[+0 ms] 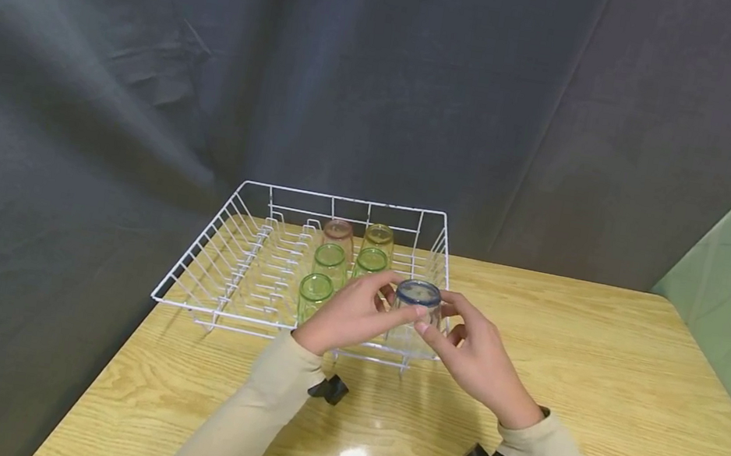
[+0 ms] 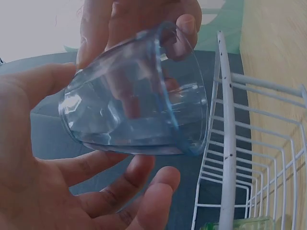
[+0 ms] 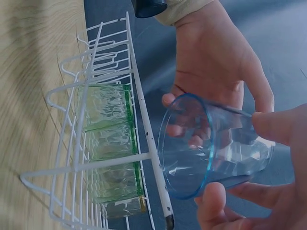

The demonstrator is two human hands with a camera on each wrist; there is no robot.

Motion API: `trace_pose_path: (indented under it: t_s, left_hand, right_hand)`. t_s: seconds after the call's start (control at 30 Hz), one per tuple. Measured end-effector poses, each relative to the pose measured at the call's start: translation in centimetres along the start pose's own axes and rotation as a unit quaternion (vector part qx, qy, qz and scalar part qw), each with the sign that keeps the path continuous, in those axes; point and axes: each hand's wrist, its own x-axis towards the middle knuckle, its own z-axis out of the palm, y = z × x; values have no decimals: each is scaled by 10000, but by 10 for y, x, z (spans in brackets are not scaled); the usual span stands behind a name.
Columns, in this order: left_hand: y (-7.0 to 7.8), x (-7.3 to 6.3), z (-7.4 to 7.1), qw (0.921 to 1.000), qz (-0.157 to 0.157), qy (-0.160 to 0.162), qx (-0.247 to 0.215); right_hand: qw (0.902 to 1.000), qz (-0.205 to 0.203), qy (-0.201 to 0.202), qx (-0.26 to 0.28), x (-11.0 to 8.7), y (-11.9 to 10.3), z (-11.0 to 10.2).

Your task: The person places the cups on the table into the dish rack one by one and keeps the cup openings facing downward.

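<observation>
A clear glass with a blue tint [image 1: 419, 293] is held bottom up between both hands, over the front right part of a white wire dish rack [image 1: 445, 228]. My left hand [image 1: 356, 313] grips it from the left, thumb near its base, fingers around the side. From the right, my right hand [image 1: 479, 355] holds the same glass with thumb and fingers. In the right wrist view the glass's wide mouth [image 3: 184, 143] faces down, just above the rack's top rail [image 3: 144, 110]. Green glasses [image 1: 330, 257] stand upside down in the rack, left of the hands.
Behind the green glasses are a reddish-brown glass [image 1: 339, 233] and a yellow glass [image 1: 379, 236]. Wire tines [image 1: 268, 261] fill the rack's left side. The rack stands on a wooden table [image 1: 571, 369] before a dark curtain [image 1: 393, 90].
</observation>
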Motion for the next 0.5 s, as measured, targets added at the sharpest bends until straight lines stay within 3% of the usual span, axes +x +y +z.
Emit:
trace_pose_path:
  t_s: [0.27, 0.5]
  left_hand:
    - [0, 0, -3, 9994, -153, 247, 212]
    - [-5, 2, -11, 9910, -592, 690, 983]
  right_hand:
    - [9998, 42, 132, -112, 2, 3, 3]
    - [9996, 145, 244, 25, 0, 5, -2]
